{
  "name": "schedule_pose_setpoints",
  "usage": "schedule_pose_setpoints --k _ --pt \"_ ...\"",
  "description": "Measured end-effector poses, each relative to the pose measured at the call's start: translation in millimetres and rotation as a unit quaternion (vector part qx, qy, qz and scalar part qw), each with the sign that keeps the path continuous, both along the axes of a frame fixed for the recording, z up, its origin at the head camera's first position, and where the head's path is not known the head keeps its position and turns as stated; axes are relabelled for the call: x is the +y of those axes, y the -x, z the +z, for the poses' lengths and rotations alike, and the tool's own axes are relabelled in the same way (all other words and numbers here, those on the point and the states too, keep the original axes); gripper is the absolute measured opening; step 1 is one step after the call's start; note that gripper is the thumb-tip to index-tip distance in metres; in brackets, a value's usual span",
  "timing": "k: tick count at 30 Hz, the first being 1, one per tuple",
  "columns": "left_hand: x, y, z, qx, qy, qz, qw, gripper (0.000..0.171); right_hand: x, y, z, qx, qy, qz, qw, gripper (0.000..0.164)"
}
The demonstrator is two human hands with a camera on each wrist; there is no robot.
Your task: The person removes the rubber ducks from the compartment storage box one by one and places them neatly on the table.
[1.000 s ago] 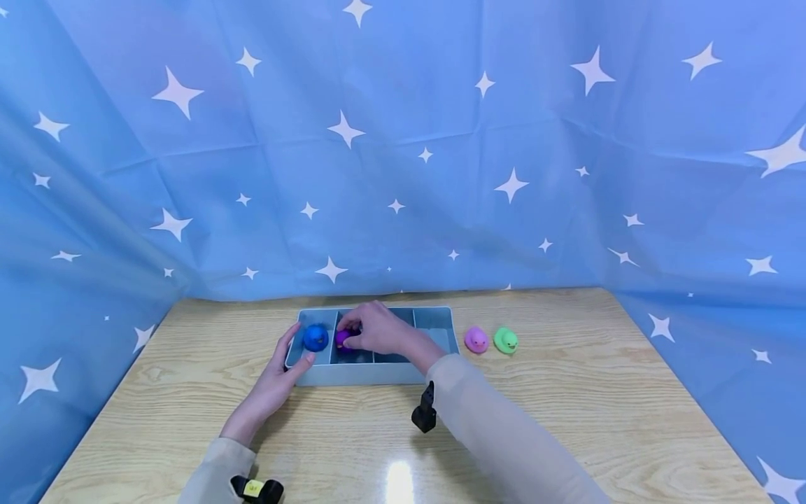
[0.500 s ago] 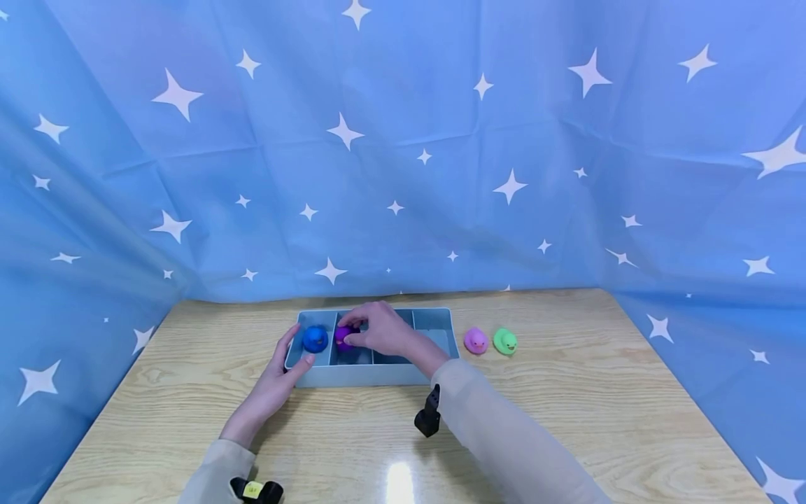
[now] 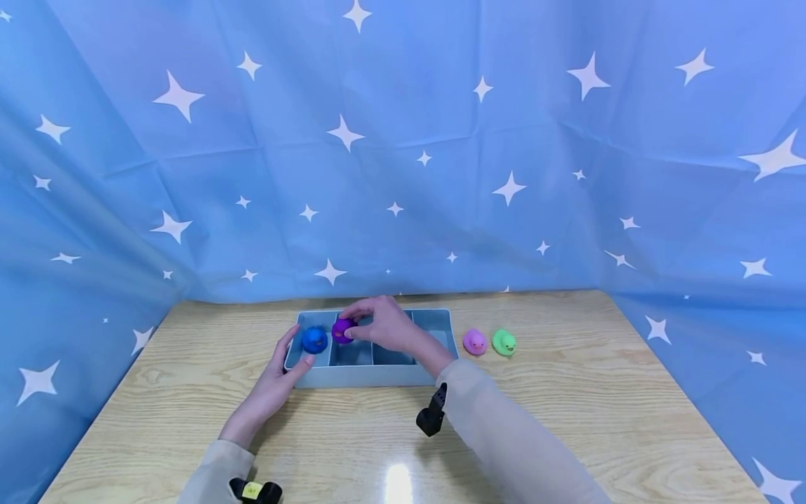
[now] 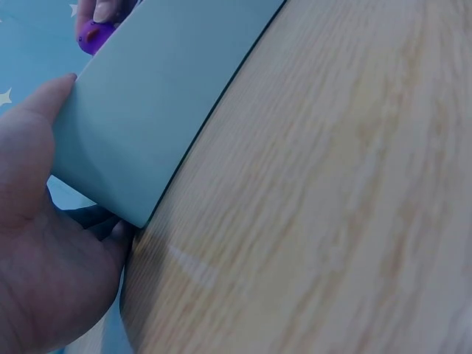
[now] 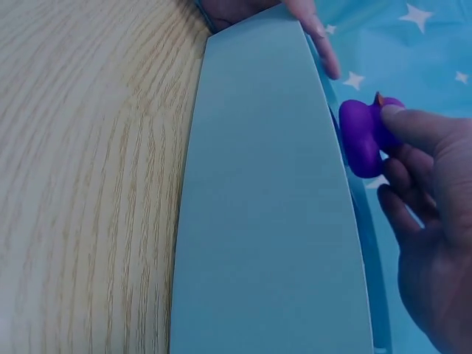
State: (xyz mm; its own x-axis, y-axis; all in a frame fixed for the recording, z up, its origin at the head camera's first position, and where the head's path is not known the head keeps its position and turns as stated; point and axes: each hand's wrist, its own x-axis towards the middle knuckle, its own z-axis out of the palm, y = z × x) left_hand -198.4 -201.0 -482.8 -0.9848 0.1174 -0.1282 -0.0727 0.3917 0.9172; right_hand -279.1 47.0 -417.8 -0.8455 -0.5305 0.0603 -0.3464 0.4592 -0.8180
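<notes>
My right hand (image 3: 389,325) pinches a purple rubber duck (image 3: 341,331) between thumb and fingers. In the right wrist view the purple duck (image 5: 361,140) is held above the rim of a grey-blue divided box (image 5: 258,169). My left hand (image 3: 273,378) grips the left end of the box (image 3: 365,378), thumb at the front rim and fingers along the end wall. In the left wrist view that thumb (image 4: 55,96) lies against the front wall. A blue rubber duck (image 3: 314,340) sits in the leftmost compartment. The right hand partly covers the middle compartments.
Right of the box, a pink rubber duck (image 3: 475,341) and a green rubber duck (image 3: 504,342) stand side by side on the wooden table (image 3: 567,392). A blue curtain (image 3: 403,168) with white stars hangs behind and at both sides.
My right hand has lifted the purple duck up out of the second compartment from the left, to rim height. The left hand has stayed on the box.
</notes>
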Motion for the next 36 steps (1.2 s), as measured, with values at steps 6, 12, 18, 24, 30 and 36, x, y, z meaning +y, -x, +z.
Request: schedule_pose_setpoints --k 6,12,18,24,30,36 --pt "0 1.2 -1.4 0.001 -0.001 -0.001 1.0 0.078 9 -2.4 5.1 -0.004 0.009 0.005 1.0 0.026" --pt "-1 0.3 -0.7 0.009 -0.007 0.0 0.9999 0.076 22 -3.2 11.6 0.003 0.009 0.005 1.0 0.027" --pt "-1 -0.5 -0.5 0.011 -0.009 -0.004 0.9999 0.075 38 -5.0 16.3 -0.002 0.001 0.005 1.0 0.027" --pt "-2 -0.7 -1.2 0.01 -0.009 -0.005 0.9999 0.076 57 -11.2 20.6 0.012 0.008 0.013 1.0 0.027" --pt "-2 -0.2 -2.0 0.011 -0.012 -0.005 0.9999 0.076 80 -16.3 23.2 0.025 -0.02 0.016 0.999 0.026" --pt "-2 -0.6 -2.5 0.007 -0.01 -0.005 0.9999 0.075 105 -22.7 24.4 0.015 -0.032 -0.004 0.999 0.026"
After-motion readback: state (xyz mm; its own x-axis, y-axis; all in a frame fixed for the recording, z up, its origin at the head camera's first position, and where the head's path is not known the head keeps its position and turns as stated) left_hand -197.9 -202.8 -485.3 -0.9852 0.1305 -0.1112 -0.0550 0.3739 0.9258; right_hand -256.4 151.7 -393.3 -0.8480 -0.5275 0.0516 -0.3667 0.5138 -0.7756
